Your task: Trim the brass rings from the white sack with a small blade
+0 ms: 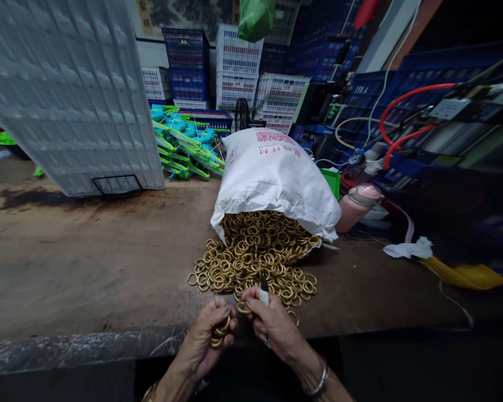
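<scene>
Left hand (203, 336), grip curled round brass rings (221, 331), right hand (277, 325), grip pinching ring (243, 311), holding black-tipped tool (264, 297)

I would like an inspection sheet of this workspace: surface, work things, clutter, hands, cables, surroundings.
Surface: brown tabletop, dark stains at left, front edge scuffed.
Job's things: gold-coloured rings spilling from the open mouth of a white sack.
Clutter: pink bottle right of the sack; yellow item, unclear what; pale ribbed panel standing at left.
Hands: left hand holds several rings; right hand pinches one ring and also holds a slim dark-tipped item, unidentified.
Cables: orange hose curving at right; pale cable hanging there.
Surroundings: stacked crates behind; green bag overhead.
</scene>
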Available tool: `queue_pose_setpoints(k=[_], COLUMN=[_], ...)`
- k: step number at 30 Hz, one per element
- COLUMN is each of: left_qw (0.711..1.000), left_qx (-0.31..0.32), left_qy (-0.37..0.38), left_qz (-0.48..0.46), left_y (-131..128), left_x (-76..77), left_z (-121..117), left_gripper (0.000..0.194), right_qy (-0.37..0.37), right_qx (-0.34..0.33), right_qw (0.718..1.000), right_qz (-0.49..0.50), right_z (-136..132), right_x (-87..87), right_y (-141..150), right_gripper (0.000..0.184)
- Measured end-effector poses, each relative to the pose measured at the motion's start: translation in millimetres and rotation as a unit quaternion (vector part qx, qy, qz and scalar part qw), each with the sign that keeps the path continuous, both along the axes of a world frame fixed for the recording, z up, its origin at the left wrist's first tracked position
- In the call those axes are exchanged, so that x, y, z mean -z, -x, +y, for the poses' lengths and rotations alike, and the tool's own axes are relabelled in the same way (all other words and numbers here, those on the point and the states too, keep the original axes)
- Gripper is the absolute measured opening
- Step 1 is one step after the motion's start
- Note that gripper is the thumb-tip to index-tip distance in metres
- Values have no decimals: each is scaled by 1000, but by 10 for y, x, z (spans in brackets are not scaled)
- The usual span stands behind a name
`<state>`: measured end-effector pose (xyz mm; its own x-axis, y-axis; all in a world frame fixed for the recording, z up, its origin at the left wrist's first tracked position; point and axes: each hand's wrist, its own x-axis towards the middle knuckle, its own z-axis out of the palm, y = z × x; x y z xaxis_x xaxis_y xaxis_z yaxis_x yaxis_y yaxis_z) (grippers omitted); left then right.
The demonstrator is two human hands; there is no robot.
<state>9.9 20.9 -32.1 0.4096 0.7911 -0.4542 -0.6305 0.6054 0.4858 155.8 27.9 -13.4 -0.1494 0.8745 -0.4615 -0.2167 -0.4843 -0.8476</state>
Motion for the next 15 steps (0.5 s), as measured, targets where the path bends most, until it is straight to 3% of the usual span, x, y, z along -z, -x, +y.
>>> queue_pose_setpoints(k=[7, 15], left_qw=[1000, 968], left_qx=[-2, 6], left_qy=[-4, -140], left_qz=[25, 209], left_y=[13, -50], left_x=[-12, 56], left_z=[10, -65], left_gripper=[26, 43], right_qy=[33, 66], right_qx=[8, 9], right_qw=[998, 986], right_qz=[55, 152], right_z=[19, 7], right_x=[-51, 39], right_y=[54, 64], right_gripper=[27, 34])
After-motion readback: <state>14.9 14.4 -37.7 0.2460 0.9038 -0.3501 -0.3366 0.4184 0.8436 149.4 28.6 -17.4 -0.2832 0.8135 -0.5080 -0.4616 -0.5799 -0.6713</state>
